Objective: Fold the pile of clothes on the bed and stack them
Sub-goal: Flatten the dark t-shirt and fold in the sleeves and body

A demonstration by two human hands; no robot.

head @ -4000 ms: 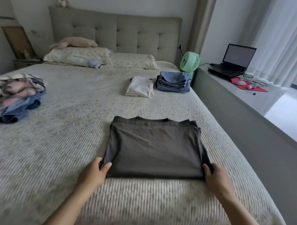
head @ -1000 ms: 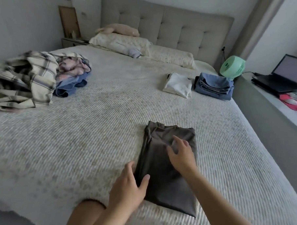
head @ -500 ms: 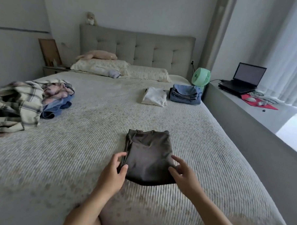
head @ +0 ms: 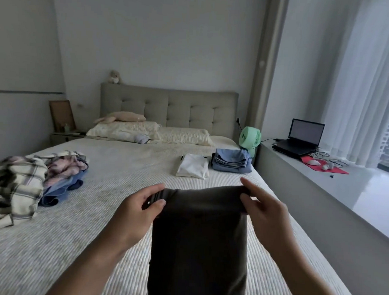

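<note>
Item: folded dark brown garment [head: 199, 239], held up above the bed [head: 125, 173], hanging as a flat packet from its top fold.

Left hand [head: 139, 208]: thumb and fingers pinch the top left corner of the garment; layered edges show between the fingertips.

Right hand [head: 264, 208]: fingers curled over the top right corner, thumb underneath, pinching the fold.

Beyond the fingertips: folded white top [head: 193, 169] lying flat on the bed, with a stack of folded blue clothes [head: 231, 160] just beside it on the right-hand side.

Well off from the left hand's fingers: unfolded pile [head: 29, 180], a plaid piece, something pink and something blue, heaped together.

Status, by my reckoning: this piece is folded and ready for stacking; the pile remains.

Risks: only the top edge is gripped, so the lower layers hang free and could swing open or slip apart in carrying. A pinch that misses an inner layer would let it drop out. Set down crooked on the white top, the stack would lean or spill.
</note>
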